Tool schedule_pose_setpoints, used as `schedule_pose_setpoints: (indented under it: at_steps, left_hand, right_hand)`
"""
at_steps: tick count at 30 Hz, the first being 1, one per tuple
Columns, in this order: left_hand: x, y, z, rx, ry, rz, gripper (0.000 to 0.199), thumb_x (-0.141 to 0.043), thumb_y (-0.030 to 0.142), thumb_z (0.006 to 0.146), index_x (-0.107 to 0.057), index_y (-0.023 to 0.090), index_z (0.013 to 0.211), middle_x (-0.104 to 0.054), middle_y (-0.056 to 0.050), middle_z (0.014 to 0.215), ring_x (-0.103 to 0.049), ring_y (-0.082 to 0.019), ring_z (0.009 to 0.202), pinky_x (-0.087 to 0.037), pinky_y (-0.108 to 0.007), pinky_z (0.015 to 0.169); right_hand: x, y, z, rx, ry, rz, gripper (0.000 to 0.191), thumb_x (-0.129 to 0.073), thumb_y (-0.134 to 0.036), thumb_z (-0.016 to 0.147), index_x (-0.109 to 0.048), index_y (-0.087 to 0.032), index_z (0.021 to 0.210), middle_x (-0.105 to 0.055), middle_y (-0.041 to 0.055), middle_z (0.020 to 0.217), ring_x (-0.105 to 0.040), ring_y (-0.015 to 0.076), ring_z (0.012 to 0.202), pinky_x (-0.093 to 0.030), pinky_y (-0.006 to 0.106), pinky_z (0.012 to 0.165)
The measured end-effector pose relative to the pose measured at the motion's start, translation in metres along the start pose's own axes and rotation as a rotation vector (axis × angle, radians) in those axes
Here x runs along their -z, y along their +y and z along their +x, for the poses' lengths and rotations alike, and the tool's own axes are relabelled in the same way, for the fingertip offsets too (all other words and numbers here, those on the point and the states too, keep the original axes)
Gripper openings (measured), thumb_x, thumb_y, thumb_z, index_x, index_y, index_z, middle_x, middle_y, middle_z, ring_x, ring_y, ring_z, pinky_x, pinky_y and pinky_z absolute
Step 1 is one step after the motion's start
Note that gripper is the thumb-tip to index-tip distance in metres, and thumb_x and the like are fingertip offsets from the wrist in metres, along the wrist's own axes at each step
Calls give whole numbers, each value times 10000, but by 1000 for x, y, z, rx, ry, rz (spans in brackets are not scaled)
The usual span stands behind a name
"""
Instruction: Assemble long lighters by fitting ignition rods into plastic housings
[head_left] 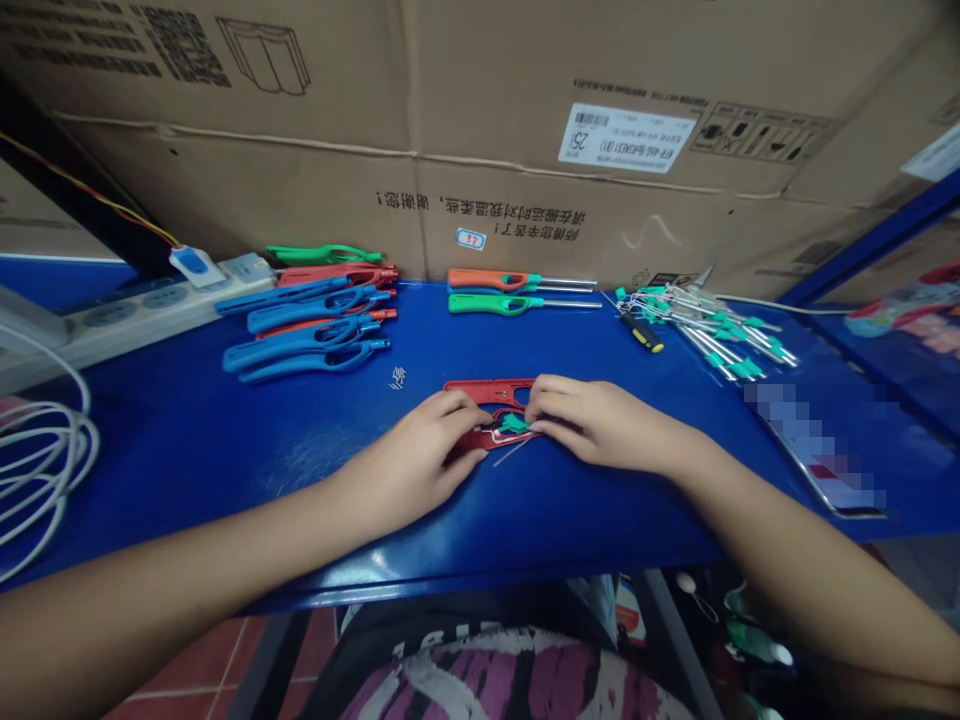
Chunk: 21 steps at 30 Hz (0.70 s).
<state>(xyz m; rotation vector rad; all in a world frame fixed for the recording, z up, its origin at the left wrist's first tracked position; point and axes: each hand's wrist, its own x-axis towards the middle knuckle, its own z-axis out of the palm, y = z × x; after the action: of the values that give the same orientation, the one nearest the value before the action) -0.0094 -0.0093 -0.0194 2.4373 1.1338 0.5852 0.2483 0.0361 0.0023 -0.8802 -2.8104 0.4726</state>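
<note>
A red lighter shell half (480,440) with a green plastic part (513,424) and thin white wires lies in front of me. My left hand (427,450) grips its left end, the thumb at the near edge and fingertips by a small black piece. At its right end my right hand (581,415) is closed, fingertips pinching the green part's end; those fingers partly hide it. A second red shell half (487,390) rests just behind, touched by the right hand's fingers. Close to the near edge shows a thin metal rod (511,450).
Blue, red and green lighter shells (307,350) lie back left, near small screws (398,378) and a power strip (161,300). Lighters with metal tubes (487,303) lie at the back. Metal tubes with green ends (724,330), a screwdriver (641,332) and a phone (817,450) are right.
</note>
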Motion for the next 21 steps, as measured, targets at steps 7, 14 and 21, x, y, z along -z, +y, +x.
schedule_pose_setpoints:
  at_steps: [7,14,21]
  left_hand:
    - [1,1,1,11,-11,-10,272,-625,155,931,-648,146,1202,-637,-94,1148,-644,-230,1049,-547,-397,969]
    - [2,1,2,55,-13,-42,266,-648,180,922,-672,172,1187,-651,-78,1093,-660,-214,934,-562,-354,831]
    - [2,0,3,63,-11,-73,257,-660,194,914,-673,178,1171,-656,-71,1096,-656,-227,999,-543,-374,899]
  right_hand:
    - [-8,0,1,68,27,-113,198,-424,-277,1049,-604,-198,1022,-627,65,1059,-567,153,766,-409,277,631]
    - [-12,2,3,134,64,-81,173,-416,-246,1041,-574,-187,1000,-620,64,992,-548,161,788,-408,274,634]
    - [-11,0,3,143,57,-120,148,-403,-206,1028,-538,-189,969,-602,58,946,-518,162,735,-368,277,595]
